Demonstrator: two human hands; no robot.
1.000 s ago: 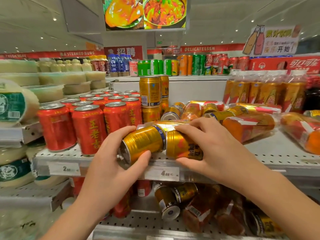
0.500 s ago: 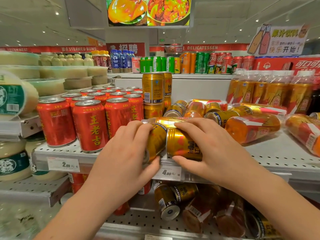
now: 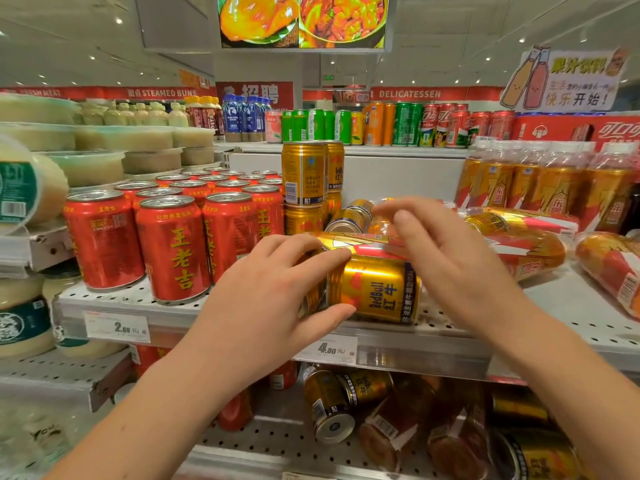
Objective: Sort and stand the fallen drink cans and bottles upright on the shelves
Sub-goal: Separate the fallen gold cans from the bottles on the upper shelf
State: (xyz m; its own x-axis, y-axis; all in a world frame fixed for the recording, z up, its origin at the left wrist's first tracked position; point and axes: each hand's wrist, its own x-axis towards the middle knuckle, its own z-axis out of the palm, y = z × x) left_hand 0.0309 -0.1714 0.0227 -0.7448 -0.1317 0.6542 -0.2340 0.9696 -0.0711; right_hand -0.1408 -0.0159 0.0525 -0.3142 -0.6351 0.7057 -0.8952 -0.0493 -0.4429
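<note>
A gold Red Bull can (image 3: pixel 377 289) lies on its side at the front edge of the middle shelf (image 3: pixel 571 327). Just left of it is a second gold can (image 3: pixel 313 299), mostly hidden by my left hand (image 3: pixel 273 306), which wraps it with fingers on top and thumb below. My right hand (image 3: pixel 446 251) hovers above and behind the lying can with fingers apart and holds nothing. A fallen orange-drink bottle (image 3: pixel 360 241) lies right behind both cans, under my fingertips. More fallen gold cans (image 3: pixel 353 216) lie further back.
Upright red cans (image 3: pixel 173 244) fill the shelf's left side, beside stacked gold cans (image 3: pixel 304 174). Fallen bottles (image 3: pixel 530 251) lie at the right below standing bottles (image 3: pixel 540 181). The lower shelf holds several toppled cans (image 3: pixel 332 407) and bottles. White tubs (image 3: pixel 20 188) stand far left.
My right hand has let go of the Red Bull can and lifted up and back, fingers spread. My left hand has closed further over the left can. The view moved closer.
</note>
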